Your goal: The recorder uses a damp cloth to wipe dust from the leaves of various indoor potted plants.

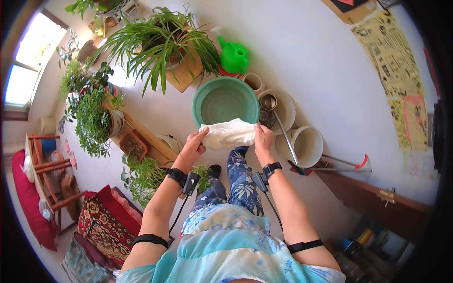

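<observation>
A white cloth is stretched sideways between my hands. My left hand is closed on its left end, thumb on top. The right end is pinched in my right hand. Just beyond the cloth stands a round green basin, whose near rim the cloth partly covers. The basin seems to hold some water, though I cannot be sure. Whether the cloth touches the rim I cannot tell.
Behind the basin are a bright green watering can and a small pot. A metal ladle lies over a bucket on the right, near another white bucket. Potted plants line a wooden bench at left.
</observation>
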`<state>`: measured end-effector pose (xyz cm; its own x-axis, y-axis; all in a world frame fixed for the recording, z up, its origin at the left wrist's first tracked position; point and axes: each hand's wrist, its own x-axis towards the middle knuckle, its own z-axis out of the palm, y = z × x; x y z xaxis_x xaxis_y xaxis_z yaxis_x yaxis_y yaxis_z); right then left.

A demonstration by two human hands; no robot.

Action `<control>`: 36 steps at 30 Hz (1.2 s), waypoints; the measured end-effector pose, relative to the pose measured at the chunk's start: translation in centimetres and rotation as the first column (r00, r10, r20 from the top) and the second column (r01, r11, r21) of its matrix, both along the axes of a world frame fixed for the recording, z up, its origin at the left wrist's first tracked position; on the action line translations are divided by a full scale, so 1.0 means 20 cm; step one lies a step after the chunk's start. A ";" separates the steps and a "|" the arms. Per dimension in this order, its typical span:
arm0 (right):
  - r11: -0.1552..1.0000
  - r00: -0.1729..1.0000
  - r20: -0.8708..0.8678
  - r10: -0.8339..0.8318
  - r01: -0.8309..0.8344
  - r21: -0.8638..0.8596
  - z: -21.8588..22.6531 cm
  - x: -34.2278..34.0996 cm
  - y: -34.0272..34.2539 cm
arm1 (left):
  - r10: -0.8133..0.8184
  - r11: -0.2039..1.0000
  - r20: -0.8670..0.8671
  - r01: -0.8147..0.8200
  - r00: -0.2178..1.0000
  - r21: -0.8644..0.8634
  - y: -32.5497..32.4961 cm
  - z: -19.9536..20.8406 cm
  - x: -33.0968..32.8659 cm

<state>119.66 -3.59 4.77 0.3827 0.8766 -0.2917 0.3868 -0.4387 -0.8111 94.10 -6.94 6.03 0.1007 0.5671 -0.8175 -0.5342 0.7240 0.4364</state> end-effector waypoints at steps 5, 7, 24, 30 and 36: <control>0.992 0.991 0.085 0.103 -0.096 -0.078 -0.14 -0.03 0.34 | 0.082 0.996 -0.171 -0.088 0.982 -0.029 0.15 -0.09 -0.02; 0.972 0.979 0.079 0.187 -0.173 -0.158 -0.21 -0.04 0.43 | 0.092 0.993 -0.191 -0.104 0.977 -0.053 0.19 -0.12 -0.01; 0.864 0.952 -0.223 0.208 -0.285 -0.414 -0.99 -0.09 0.74 | 0.253 0.960 -0.056 -0.258 0.966 -0.108 0.36 -0.79 0.17; 0.745 0.933 -0.187 0.308 -0.359 -0.562 -1.16 -0.37 0.62 | 0.292 0.944 -0.027 -0.293 0.956 -0.149 0.44 -0.95 0.19; 0.669 0.723 -0.523 0.451 -0.662 -0.338 -0.82 -0.58 0.40 | 0.563 0.826 0.241 -0.537 0.791 -0.169 0.38 -1.11 0.18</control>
<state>108.07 4.48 -11.60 -0.3612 0.5872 -0.7244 0.4098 -0.5978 -0.6889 97.71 0.66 -16.24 0.0153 0.5222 -0.8527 -0.9396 0.2993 0.1664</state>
